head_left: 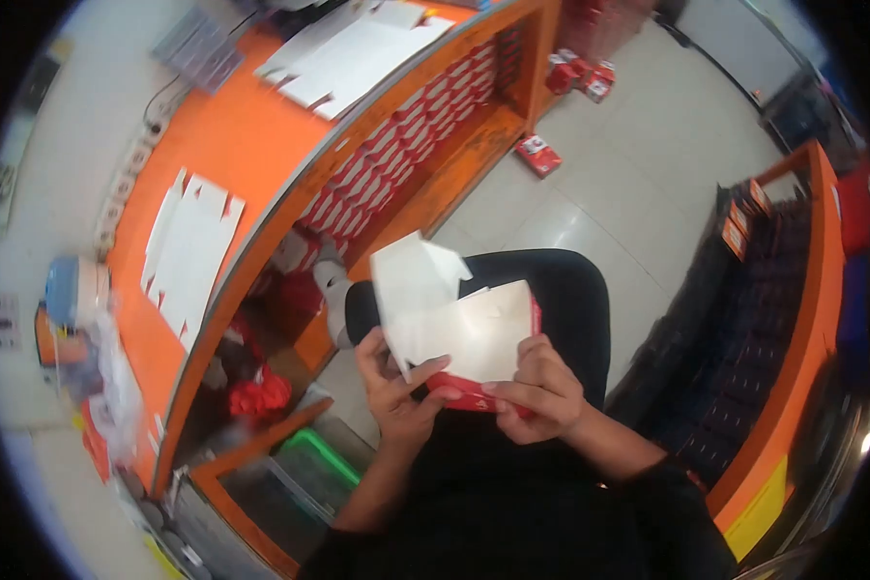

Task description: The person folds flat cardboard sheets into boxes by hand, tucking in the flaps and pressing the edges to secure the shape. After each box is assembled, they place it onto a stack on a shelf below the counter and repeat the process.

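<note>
A partly folded cardboard box [483, 333], white inside and red outside, is held over my lap. Its white lid flap [411, 280] stands raised on the left side. My left hand [401, 387] grips the box's left corner, with the thumb on the near red wall. Around the right corner, my right hand [541, 391] pinches the near wall between thumb and fingers. The inside of the box faces up, and no contents show in it.
Flat white box blanks [193, 256] lie on the orange counter [251, 126]. Many red-and-white folded boxes [406, 145] fill the shelf below. A red box [538, 155] lies on the tiled floor. At right stands an orange-framed rack [793, 367] of dark packs. A green-rimmed bin [319, 454] is at lower left.
</note>
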`<state>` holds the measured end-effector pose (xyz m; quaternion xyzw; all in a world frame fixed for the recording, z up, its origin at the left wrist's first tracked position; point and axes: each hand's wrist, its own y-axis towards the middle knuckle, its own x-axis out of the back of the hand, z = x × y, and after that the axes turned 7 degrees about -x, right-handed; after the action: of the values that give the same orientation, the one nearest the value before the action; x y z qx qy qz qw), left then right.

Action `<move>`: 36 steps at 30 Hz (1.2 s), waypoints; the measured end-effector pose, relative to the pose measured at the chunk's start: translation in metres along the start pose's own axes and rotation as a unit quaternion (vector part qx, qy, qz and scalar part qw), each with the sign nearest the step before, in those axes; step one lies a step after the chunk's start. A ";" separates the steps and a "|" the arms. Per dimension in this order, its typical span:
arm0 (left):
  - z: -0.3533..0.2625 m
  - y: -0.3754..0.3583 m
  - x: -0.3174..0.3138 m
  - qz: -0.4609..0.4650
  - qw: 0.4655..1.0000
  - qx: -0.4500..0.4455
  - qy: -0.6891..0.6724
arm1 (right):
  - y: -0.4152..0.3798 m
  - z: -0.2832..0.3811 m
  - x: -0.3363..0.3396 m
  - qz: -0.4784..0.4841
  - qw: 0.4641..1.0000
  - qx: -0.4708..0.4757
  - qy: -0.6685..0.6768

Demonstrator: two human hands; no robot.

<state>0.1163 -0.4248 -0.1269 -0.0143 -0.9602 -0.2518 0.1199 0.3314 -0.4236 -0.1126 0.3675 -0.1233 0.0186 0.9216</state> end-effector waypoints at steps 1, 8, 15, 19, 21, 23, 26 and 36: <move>0.000 0.000 -0.003 -0.001 1.000 0.003 -0.021 | 0.000 0.001 -0.001 -0.005 1.000 0.002 -0.017; -0.002 0.006 0.009 0.107 0.992 -0.069 0.020 | 0.005 0.001 0.003 0.022 0.998 -0.019 -0.047; -0.005 -0.005 0.007 0.028 0.986 -0.058 -0.154 | 0.012 -0.005 0.010 0.009 0.995 -0.078 -0.059; -0.030 0.009 0.009 0.171 0.979 -0.089 0.071 | 0.008 -0.006 0.006 0.021 0.996 -0.079 -0.038; -0.043 0.021 0.010 0.220 0.963 -0.112 0.105 | 0.011 -0.005 0.003 0.008 0.995 -0.091 -0.030; -0.050 0.025 0.014 0.265 0.944 -0.133 0.145 | 0.012 -0.004 0.000 0.009 0.996 -0.082 -0.033; -0.054 0.021 0.025 0.313 0.929 -0.103 0.167 | 0.012 0.000 -0.005 0.022 0.996 -0.077 -0.031; -0.022 -0.008 0.016 0.073 0.973 -0.069 0.209 | 0.022 0.012 -0.021 0.005 0.997 -0.044 -0.057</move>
<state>0.1050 -0.4427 -0.1079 -0.0392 -0.8905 -0.3057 0.3347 0.3053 -0.4140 -0.0945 0.3263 -0.1781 -0.0031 0.9283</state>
